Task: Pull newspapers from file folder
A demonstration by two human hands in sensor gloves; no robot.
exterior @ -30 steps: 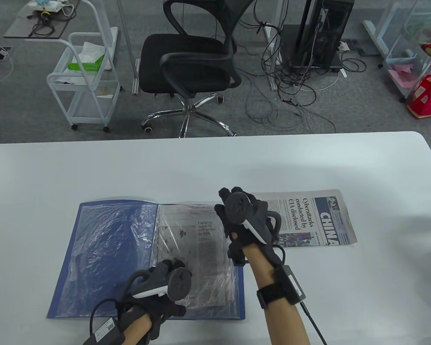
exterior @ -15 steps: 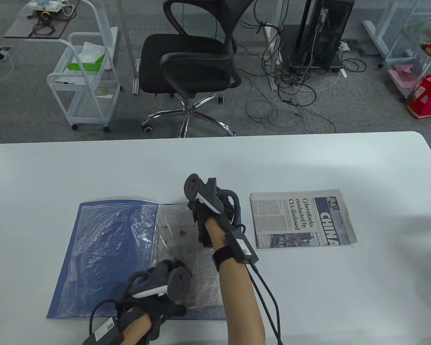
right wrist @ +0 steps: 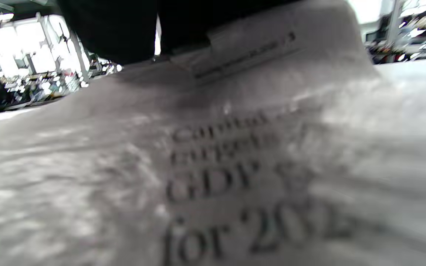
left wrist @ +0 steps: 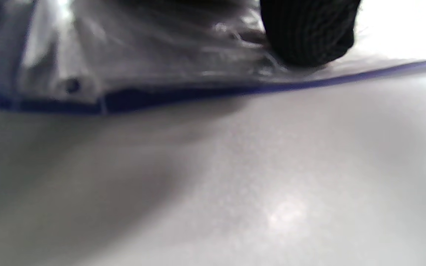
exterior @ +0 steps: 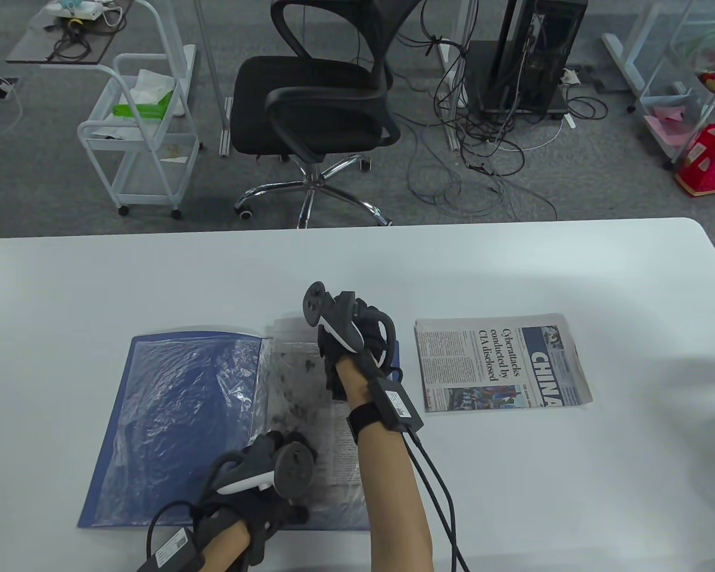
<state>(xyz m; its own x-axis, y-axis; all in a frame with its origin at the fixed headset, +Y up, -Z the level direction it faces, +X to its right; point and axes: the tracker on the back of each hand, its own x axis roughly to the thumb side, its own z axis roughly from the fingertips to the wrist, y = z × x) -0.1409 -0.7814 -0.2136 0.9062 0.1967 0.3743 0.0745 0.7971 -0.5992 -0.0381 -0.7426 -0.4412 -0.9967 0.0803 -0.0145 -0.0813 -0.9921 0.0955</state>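
Observation:
A blue file folder [exterior: 173, 417] lies open on the white table [exterior: 512, 268], with crinkled clear sleeves. A newspaper [exterior: 298, 381] sits in the right sleeve, its top edge poking out past the folder's far edge. My right hand [exterior: 339, 345] grips that newspaper near its top; the right wrist view shows the printed page [right wrist: 235, 166] close up under my dark fingers [right wrist: 105, 29]. My left hand [exterior: 274, 453] presses down on the folder's near part. In the left wrist view a fingertip [left wrist: 309, 37] rests on the sleeve by the folder's blue edge [left wrist: 183, 94].
A second folded newspaper [exterior: 500, 363] lies on the table just right of the folder. Cables run from my right wrist over the table's near edge. A black office chair [exterior: 316, 113] and a white cart [exterior: 143, 131] stand on the floor beyond the table.
My right hand came left from the loose newspaper to the top of the sleeve. The newspaper there has since slid away from me, part way out. My left hand stayed put.

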